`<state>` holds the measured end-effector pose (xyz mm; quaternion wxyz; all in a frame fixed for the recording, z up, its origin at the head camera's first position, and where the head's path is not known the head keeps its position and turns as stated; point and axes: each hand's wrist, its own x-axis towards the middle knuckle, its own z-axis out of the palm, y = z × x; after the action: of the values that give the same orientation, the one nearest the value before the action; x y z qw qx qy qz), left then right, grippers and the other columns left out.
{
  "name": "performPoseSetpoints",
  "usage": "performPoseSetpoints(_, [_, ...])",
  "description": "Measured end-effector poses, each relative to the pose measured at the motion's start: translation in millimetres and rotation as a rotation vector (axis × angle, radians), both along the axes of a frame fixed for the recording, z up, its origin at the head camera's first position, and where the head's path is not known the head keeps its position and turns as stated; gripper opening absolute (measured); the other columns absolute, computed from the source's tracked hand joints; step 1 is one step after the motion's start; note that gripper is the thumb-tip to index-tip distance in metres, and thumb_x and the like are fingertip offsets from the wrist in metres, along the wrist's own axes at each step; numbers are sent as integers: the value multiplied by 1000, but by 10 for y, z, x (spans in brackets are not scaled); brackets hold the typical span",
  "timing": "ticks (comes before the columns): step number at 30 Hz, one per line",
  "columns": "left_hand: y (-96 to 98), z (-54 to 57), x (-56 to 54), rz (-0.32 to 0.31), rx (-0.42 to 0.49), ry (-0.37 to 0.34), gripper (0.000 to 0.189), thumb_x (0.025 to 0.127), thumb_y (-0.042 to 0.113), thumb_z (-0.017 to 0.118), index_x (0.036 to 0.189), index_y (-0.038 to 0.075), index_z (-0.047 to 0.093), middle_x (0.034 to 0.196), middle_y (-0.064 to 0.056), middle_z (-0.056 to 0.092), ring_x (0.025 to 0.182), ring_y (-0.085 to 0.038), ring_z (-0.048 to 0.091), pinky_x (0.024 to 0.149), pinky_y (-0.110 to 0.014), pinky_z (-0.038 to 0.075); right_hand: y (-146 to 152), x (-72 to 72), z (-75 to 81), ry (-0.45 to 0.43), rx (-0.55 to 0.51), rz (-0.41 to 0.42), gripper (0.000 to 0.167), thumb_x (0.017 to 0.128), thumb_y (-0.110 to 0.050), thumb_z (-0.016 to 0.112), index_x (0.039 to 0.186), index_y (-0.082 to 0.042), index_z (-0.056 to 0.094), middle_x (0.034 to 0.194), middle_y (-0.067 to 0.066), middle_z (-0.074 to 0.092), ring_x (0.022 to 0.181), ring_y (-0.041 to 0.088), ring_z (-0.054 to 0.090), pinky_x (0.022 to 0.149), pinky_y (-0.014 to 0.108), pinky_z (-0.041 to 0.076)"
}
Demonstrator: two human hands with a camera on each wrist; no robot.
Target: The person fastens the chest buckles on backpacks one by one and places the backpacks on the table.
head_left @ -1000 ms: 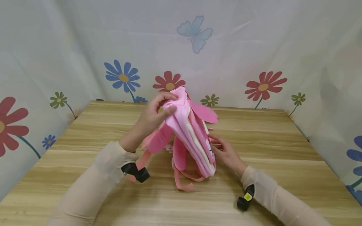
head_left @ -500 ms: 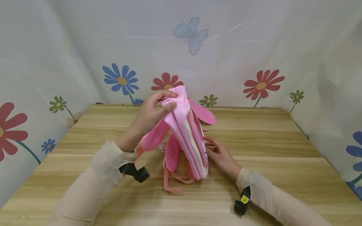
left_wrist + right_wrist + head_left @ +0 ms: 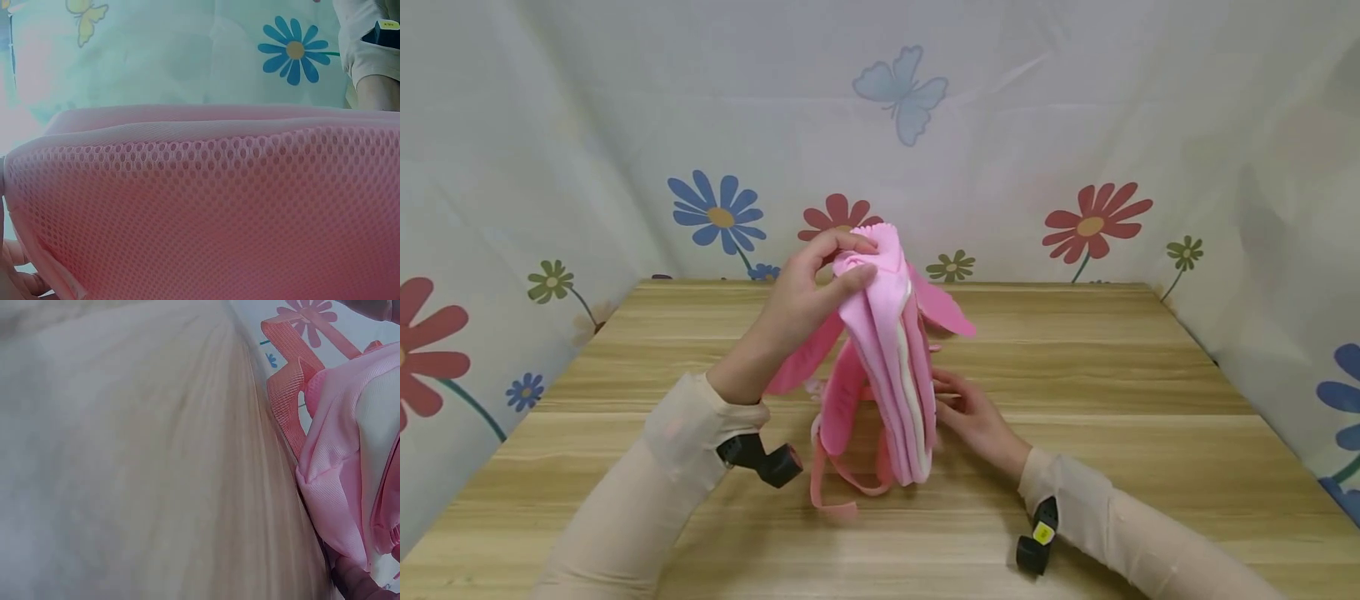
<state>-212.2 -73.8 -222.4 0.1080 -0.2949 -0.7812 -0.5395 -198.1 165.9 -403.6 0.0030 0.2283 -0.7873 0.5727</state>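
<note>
A pink children's backpack (image 3: 898, 383) stands upright on the table, narrow side toward me. My left hand (image 3: 816, 287) pinches the fabric at its top, thumb in front and fingers behind. From the right, my right hand (image 3: 981, 421) touches the bag's lower front with loosely extended fingers; the bag hides some fingertips. Padded shoulder straps (image 3: 842, 400) hang on the left, with thin webbing (image 3: 831, 502) trailing onto the table. In the left wrist view the mesh back panel (image 3: 206, 212) fills the lower part. The right wrist view has the bag's bottom corner (image 3: 331, 494) and one fingertip (image 3: 356, 581) beneath.
The wood-grain table (image 3: 1075, 350) extends around the bag on every side. Behind it hangs a white cloth (image 3: 760, 92) printed with flowers and a butterfly. A pink ear-shaped flap (image 3: 946, 308) sticks out from the bag's far right side.
The backpack's lower part has swung left, so it stands more upright and its front has turned out of sight. My right hand has moved left along with it; the left hand keeps its pinch.
</note>
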Motion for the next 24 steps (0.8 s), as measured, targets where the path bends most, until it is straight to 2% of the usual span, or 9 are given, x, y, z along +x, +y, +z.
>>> performPoseSetpoints(8, [73,74,63,-10,-15,-48,33,89,28,62,116,10,58,124,-4,54,117,-16,47,90,-33,51,-30,31,23,-51,36,6,45,96,-5,53,138,9,42,128,31,54,114,41,60,96,27,48])
performPoseSetpoints(12, [94,90,78,-30,-12,-65,33,89,28,63,116,10,58,124,-5,53,116,-17,49,86,-30,52,-2,39,41,-84,51,16,47,97,-9,52,140,7,41,129,29,54,114,38,60,92,21,48])
performPoseSetpoints(16, [110,108,93,-29,-31,-77,34,88,29,63,117,11,58,124,-4,53,113,-18,49,84,-29,53,71,39,66,-146,22,50,49,98,-13,52,143,4,38,132,29,52,115,35,58,89,21,51])
performPoseSetpoints(20, [135,125,97,-19,-60,-78,35,88,29,64,118,13,58,127,-3,51,115,-18,47,85,-32,53,179,45,112,-184,-15,110,51,100,-15,50,145,3,33,136,31,47,116,36,56,90,30,54])
performPoseSetpoints(24, [164,135,101,-38,-57,-69,33,87,26,65,116,11,59,129,-4,50,121,-17,43,93,-35,50,318,33,177,-176,20,110,49,101,-19,47,145,-1,34,138,30,45,119,37,53,92,39,53])
